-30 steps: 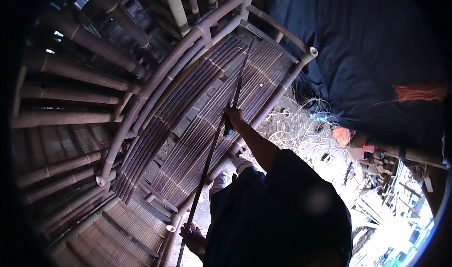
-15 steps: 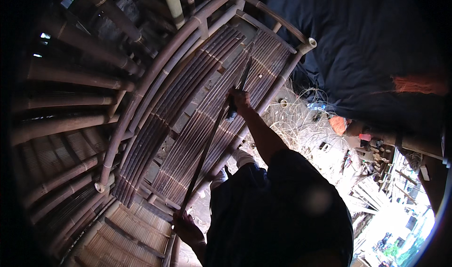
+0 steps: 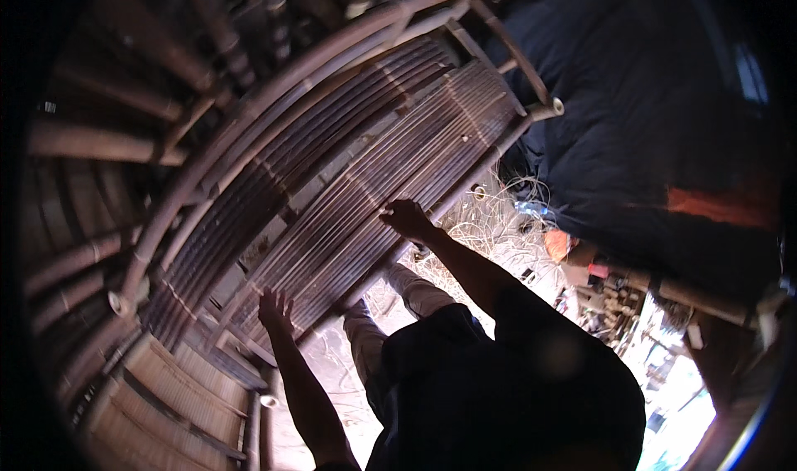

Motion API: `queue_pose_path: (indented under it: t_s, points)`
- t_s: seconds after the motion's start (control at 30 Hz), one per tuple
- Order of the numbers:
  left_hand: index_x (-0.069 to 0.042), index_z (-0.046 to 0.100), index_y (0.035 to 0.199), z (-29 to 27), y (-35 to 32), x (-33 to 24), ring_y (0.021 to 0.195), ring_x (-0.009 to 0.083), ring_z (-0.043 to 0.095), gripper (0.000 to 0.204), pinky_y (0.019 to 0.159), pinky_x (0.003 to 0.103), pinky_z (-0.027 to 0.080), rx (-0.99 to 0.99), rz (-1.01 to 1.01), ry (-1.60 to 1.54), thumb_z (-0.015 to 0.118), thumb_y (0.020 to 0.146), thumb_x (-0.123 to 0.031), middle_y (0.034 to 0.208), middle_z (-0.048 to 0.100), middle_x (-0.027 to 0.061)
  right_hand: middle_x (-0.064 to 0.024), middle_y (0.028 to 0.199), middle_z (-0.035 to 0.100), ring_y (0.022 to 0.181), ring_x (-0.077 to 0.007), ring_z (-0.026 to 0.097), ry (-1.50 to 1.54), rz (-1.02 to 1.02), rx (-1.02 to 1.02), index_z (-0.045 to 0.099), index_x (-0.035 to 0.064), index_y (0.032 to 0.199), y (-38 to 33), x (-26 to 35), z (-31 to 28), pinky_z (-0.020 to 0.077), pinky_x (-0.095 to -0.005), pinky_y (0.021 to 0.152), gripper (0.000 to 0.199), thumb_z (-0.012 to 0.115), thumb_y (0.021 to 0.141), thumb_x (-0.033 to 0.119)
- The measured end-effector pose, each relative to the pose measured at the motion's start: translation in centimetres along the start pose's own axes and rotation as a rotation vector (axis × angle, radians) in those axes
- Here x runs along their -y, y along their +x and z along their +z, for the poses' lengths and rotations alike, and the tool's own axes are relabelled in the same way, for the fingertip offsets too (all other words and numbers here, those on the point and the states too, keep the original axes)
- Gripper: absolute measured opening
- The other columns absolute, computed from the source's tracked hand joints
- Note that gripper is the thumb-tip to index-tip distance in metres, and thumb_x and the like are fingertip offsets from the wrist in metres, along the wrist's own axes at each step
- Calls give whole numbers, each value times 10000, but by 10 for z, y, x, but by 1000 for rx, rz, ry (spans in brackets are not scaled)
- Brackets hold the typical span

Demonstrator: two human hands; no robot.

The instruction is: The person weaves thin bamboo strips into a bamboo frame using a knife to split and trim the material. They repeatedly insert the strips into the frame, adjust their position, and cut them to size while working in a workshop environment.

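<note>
A bamboo bench (image 3: 333, 244) with a seat of long, thin dark slats runs diagonally in front of me. Over its lower left end, my left hand (image 3: 276, 311) has its fingers spread, at or just above the slats. My right hand (image 3: 405, 219) is at the front half of the seat near the middle, fingers curled in. Whatever it may hold is too dark to make out. A lengthwise gap divides the front slats from a darker rear band of slats (image 3: 253, 184).
A curved bamboo rail (image 3: 249, 110) rises behind the seat. Dark cloth (image 3: 614, 97) hangs at the far right. Thin shavings (image 3: 490, 222) litter the floor. More bamboo framing (image 3: 178, 388) stands at lower left, and a pile of cut pieces (image 3: 610, 301) lies at right.
The long dark strip my hands held over the bench no longer stands out. My left hand has let go and moved up and left; my right hand has moved down slightly. The view has shifted.
</note>
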State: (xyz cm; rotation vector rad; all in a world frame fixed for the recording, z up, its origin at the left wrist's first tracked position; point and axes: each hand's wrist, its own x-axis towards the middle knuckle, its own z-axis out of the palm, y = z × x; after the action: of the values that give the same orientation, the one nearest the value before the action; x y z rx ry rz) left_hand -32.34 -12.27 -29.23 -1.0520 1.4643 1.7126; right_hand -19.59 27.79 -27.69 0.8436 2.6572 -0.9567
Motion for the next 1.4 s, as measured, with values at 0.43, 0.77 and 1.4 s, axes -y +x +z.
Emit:
queue_pose_path:
  t_s: [0.43, 0.77, 1.4]
  points:
    - [4, 642, 1146, -157, 151, 115, 930, 342, 685, 478, 813, 417, 524, -387, 400, 662, 690, 855, -371, 964, 709, 198, -206, 1414, 441, 958, -348, 664, -631, -488, 571, 454, 70, 1359, 66, 122, 153, 563, -484, 766, 537, 587, 852, 185]
    - [-60, 252, 1500, -163, 223, 14, 1442, 396, 187, 721, 1141, 476, 274, -712, 797, 997, 530, 943, -426, 1550, 206, 221, -288, 1356, 432, 826, -413, 671, -834, -522, 522, 257, 94, 1461, 143, 153, 251, 576, -511, 663, 713, 578, 826, 53]
    - [-229, 181, 1542, -170, 204, 37, 1475, 377, 80, 794, 1141, 609, 180, -517, 728, 1221, 617, 890, -352, 1608, 79, 111, -226, 1014, 606, 904, -421, 633, -789, -672, 616, 490, 45, 1170, 149, 145, 194, 526, -508, 767, 396, 607, 797, 106]
